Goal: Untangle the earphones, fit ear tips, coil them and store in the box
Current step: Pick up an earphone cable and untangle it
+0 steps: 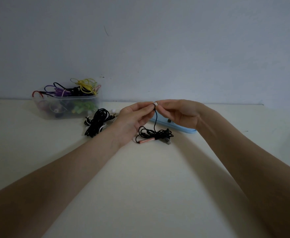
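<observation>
- White soft ear tip (156, 103) sits pinched in the right hand (178, 113), pressed against the black earbud end that the left hand (132, 117) pinches.
- Below them, the black earphone cable (155, 133) trails to a loose heap beside the pale blue flat tray (183, 128).
- Left of that tray stands the clear plastic box (67, 105).
- Risk, I'd say: a crooked push could pop the tip away.

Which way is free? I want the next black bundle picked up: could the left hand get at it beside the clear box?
Probably yes, once freed: the left hand now pinches the earbud, but the black bundle lies uncovered on the table just left of it.
</observation>
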### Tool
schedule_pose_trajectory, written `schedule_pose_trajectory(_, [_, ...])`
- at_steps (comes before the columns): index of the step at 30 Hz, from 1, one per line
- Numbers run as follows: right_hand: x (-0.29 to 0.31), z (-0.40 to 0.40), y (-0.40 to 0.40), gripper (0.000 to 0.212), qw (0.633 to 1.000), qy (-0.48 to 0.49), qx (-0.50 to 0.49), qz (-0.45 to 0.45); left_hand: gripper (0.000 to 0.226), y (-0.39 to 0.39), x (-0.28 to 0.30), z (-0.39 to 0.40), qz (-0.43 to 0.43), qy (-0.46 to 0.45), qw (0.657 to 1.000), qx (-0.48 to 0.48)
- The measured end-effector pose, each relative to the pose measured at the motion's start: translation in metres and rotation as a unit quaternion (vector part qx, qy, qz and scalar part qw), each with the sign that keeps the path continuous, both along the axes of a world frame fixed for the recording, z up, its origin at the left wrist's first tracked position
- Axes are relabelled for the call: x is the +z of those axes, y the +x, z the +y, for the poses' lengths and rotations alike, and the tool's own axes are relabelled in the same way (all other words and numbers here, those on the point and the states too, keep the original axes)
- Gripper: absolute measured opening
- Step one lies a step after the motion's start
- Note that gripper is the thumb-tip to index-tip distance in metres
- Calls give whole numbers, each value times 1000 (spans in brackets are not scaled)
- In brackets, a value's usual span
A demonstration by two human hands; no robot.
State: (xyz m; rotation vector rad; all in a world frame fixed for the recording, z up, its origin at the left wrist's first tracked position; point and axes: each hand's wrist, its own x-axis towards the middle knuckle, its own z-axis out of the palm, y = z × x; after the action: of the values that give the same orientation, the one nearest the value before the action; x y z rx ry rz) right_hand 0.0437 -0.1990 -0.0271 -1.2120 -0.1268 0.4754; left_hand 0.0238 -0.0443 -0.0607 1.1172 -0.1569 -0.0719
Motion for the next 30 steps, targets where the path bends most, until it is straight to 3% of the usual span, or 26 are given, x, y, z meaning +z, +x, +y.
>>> schedule_pose_trajectory(10, [-7,3,2,14,999,-2,-28,-15,10,6,-2,4,37,-2,999,-19])
schedule_pose_trajectory(15, [-6,3,-1,6,983,-109,-91,-117,10,3,-6,-3,-16,54,996,63])
schedule_pose_trajectory(20, [-4,8,-5,10,965,-172,-84,-178,11,6,-7,-1,-22,62,994,90])
schedule_pose_trajectory(24, [-6,6,0,4,943,-234,-85,-220,13,6,-8,-1,-29,94,993,70])
schedule_pose_trajectory(30, [-2,1,-1,6,938,-226,-53,-257,16,6,-6,6,-12,61,998,-4])
